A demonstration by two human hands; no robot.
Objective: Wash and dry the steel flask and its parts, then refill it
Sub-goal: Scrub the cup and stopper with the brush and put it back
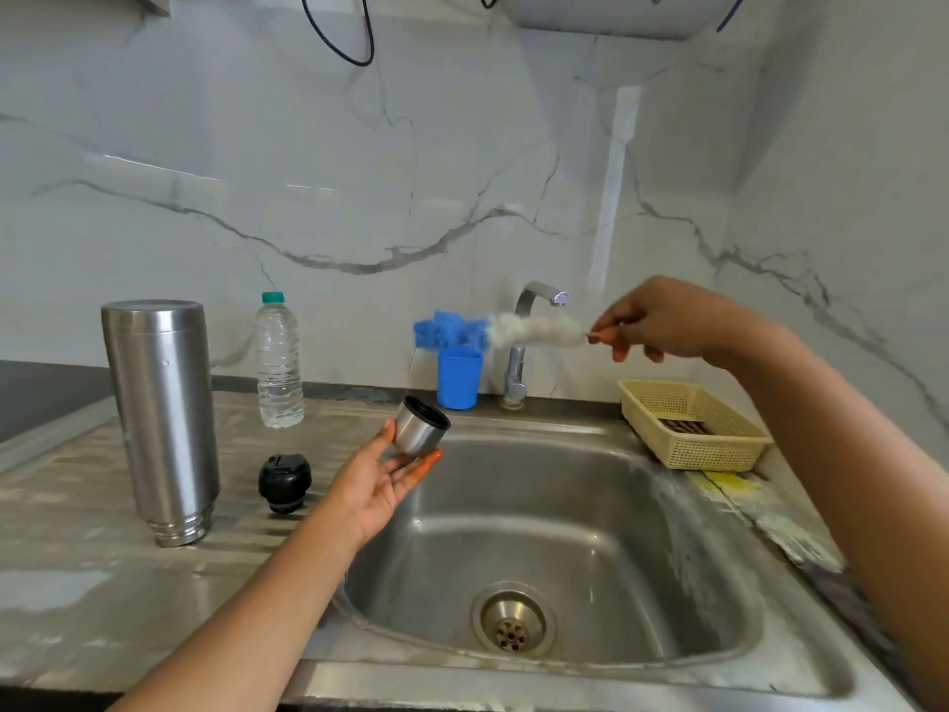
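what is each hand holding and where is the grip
Left hand: steel cup, gripped round its base. Right hand: bottle brush, gripped at its handle end.

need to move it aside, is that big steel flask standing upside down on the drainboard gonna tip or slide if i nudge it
Probably tippy: the steel flask is tall and stands inverted on its narrower neck, so push low, not high. It may also slide, since the steel drainboard under it looks smooth and ridged. If it falls, its round body would likely roll, possibly toward the black stopper nearby.
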